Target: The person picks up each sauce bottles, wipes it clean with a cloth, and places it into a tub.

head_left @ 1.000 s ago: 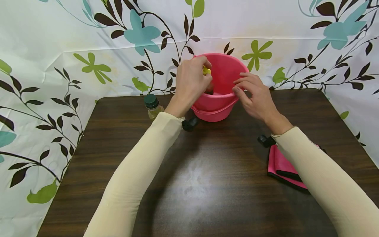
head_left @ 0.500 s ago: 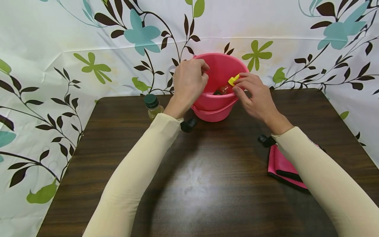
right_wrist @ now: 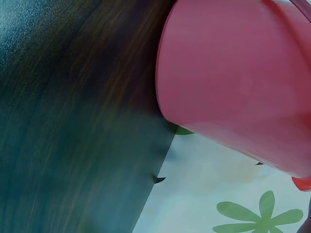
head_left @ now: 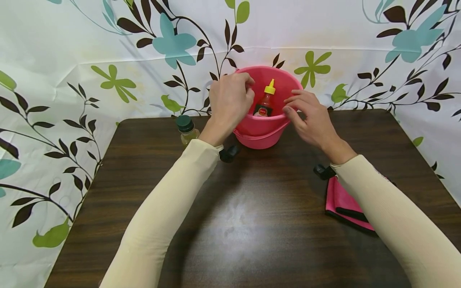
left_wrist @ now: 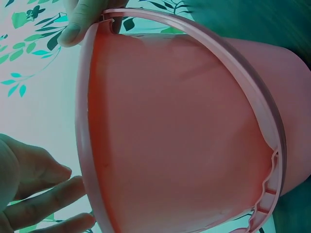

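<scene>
Inside the pink bucket (head_left: 260, 132) a small red sauce bottle with a yellow nozzle cap (head_left: 267, 100) stands nearly upright, its base hidden by the front rim. My left hand (head_left: 230, 102) hovers at the bucket's left rim, fingers loosely bent; the left wrist view shows those fingers (left_wrist: 36, 206) holding nothing. At the right rim my right hand (head_left: 309, 116) touches or nearly touches the edge, fingers relaxed and slightly spread. The bucket's handle (left_wrist: 243, 82) hangs down in front.
A glass jar with a green lid (head_left: 185, 129) stands left of the bucket, partly behind the left wrist. Folded pink cloths with black edging (head_left: 345, 204) lie under the right forearm. A leaf-patterned sheet (head_left: 126, 40) hangs behind the dark wooden table (head_left: 237, 216).
My left hand has let go of the sauce bottle inside the bucket. The bottle leaned right half a second ago and now stands nearly upright. The right hand has stayed put.
</scene>
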`<action>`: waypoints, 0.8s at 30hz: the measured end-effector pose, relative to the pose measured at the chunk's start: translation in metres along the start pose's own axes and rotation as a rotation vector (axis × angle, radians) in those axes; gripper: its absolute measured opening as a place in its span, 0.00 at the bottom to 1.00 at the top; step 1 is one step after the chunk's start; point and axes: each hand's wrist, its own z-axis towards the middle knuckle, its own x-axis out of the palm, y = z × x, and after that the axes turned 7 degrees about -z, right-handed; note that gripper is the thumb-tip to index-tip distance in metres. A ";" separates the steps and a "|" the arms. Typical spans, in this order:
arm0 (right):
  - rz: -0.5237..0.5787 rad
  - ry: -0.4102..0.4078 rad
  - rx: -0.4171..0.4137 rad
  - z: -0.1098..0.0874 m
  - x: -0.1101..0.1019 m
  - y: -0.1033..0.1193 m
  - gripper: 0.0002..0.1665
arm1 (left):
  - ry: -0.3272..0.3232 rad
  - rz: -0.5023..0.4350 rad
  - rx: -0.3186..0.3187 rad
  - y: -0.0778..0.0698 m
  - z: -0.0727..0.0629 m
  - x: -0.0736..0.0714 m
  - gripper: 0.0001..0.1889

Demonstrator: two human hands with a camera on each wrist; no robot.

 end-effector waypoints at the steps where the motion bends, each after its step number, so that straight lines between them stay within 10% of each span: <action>1: -0.001 0.002 0.000 0.000 0.000 0.000 0.16 | -0.001 0.002 0.003 0.000 0.000 0.000 0.17; 24: -0.130 0.205 0.035 0.002 -0.047 0.030 0.40 | 0.162 0.138 -0.033 0.005 -0.030 -0.020 0.37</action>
